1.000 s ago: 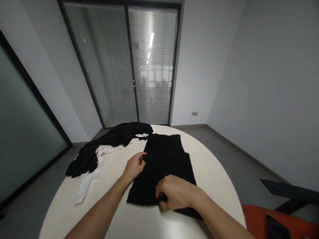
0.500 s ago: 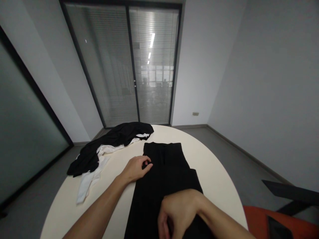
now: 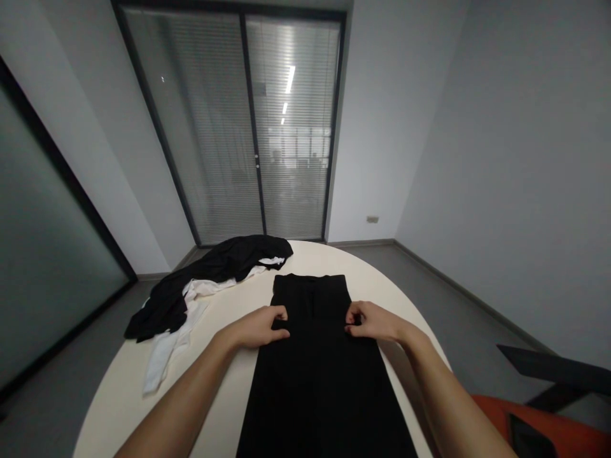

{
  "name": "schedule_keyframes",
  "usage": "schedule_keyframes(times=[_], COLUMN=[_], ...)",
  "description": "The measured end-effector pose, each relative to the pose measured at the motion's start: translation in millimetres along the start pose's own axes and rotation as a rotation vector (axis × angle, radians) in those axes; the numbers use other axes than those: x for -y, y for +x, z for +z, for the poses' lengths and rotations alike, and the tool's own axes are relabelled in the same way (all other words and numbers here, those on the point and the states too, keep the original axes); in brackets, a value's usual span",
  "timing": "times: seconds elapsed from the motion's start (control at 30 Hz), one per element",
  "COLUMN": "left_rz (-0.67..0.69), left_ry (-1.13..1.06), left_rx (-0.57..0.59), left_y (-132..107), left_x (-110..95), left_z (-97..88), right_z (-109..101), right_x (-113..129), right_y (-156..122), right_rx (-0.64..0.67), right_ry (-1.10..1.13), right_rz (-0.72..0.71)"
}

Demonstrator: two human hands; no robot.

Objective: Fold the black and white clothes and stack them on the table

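Observation:
A black garment that looks like trousers (image 3: 317, 388) lies lengthwise on the round table, its waistband end pointing away from me. My left hand (image 3: 260, 326) rests at its left edge below the waistband, thumb and curled fingers apart with black cloth showing between them. Across from it, my right hand (image 3: 375, 321) has its thumb and fingers closed in a pinch on the cloth at the right edge. The black cloth between both hands looks flat and smooth.
On the table's (image 3: 229, 381) far left side lies a heap of black clothing (image 3: 214, 267) with white clothing (image 3: 162, 359) under and beside it. An orange chair (image 3: 563, 426) with a black armrest stands at the lower right. Beyond the table are glass doors (image 3: 296, 191) with blinds.
My right hand has moved away from me to the right edge of the trousers, and the upper layer now lies flatter and straighter. My left hand has stayed nearly in place, its fingers shifting slightly.

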State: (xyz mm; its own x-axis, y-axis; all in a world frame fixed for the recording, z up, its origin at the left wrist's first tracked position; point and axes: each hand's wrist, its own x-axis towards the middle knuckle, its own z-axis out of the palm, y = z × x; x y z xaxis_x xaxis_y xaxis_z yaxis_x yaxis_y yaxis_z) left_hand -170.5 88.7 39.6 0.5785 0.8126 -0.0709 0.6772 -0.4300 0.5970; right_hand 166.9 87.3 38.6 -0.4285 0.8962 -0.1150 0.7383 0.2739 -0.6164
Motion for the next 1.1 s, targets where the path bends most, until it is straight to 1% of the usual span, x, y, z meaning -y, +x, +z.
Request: schedule_keyframes(times=[0.07,0.13,0.2,0.23,0.27,0.3,0.33,0.37,0.4,0.43,0.47,0.53,0.6,0.63,0.7,0.83,0.93,1.0,1.03,1.1], left_rz=[-0.009,-0.017,0.008,0.024,0.036,0.041,0.041,0.035,0.025,0.016,-0.011,-0.080,-0.105,-0.098,-0.073,-0.053,-0.066,-0.104,-0.128,-0.172], left_ry=[-0.068,-0.146,-0.216,-0.248,-0.279,-0.311,-0.344,-0.382,-0.423,-0.474,-0.541,-0.701,-0.773,-0.773,-0.739,-0.697,-0.682,-0.679,-0.677,-0.666], left_rx=[0.055,0.104,0.099,0.058,-0.014,-0.117,-0.245,-0.376,-0.490,-0.558,-0.554,-0.439,-0.379,-0.383,-0.432,-0.569,-0.661,-0.645,-0.618,-0.553], left_y=[-1.8,-3.6,-3.7,-2.4,-0.2,3.1,7.2,11.9,16.7,21.1,24.8,29.1,29.6,29.1,28.0,31.7,37.1,37.8,36.8,32.0], left_x=[2.4,4.6,6.2,7.2,8.8,11.3,14.8,19.5,25.2,31.8,38.7,51.6,60.4,62.7,63.5,58.0,56.3,57.3,58.1,59.4], left_z=[-4.3,-9.2,-13.8,-15.4,-16.3,-16.0,-14.4,-11.4,-7.1,-1.9,3.8,14.7,22.0,23.7,23.8,18.1,16.8,17.8,18.1,16.9], right_z=[0.6,0.6,-0.6,-1.6,-2.6,-3.5,-4.0,-3.8,-2.9,-1.2,1.0,6.3,11.0,12.6,14.2,12.8,11.4,11.7,12.1,12.8], right_x=[1.5,4.6,8.1,9.7,10.8,11.2,10.3,8.0,4.0,-1.7,-8.6,-23.9,-36.6,-40.5,-42.7,-33.1,-29.0,-32.6,-36.1,-44.6], right_y=[-2.8,-4.8,-5.0,-4.2,-2.8,-0.7,1.9,5.1,8.6,12.1,15.6,21.4,24.9,25.6,25.7,25.2,29.2,32.4,33.2,32.4], right_rx=[0.027,0.051,0.024,-0.024,-0.101,-0.201,-0.311,-0.408,-0.476,-0.510,-0.503,-0.424,-0.386,-0.382,-0.376,-0.342,-0.433,-0.484,-0.485,-0.441], right_ry=[0.018,0.056,0.099,0.121,0.140,0.153,0.162,0.166,0.165,0.162,0.161,0.152,0.154,0.170,0.241,0.436,0.612,0.676,0.669,0.595], right_rz=[0.009,-0.024,-0.092,-0.131,-0.164,-0.190,-0.204,-0.200,-0.179,-0.144,-0.097,-0.009,0.015,0.007,-0.027,-0.026,-0.047,-0.054,-0.031,0.043])
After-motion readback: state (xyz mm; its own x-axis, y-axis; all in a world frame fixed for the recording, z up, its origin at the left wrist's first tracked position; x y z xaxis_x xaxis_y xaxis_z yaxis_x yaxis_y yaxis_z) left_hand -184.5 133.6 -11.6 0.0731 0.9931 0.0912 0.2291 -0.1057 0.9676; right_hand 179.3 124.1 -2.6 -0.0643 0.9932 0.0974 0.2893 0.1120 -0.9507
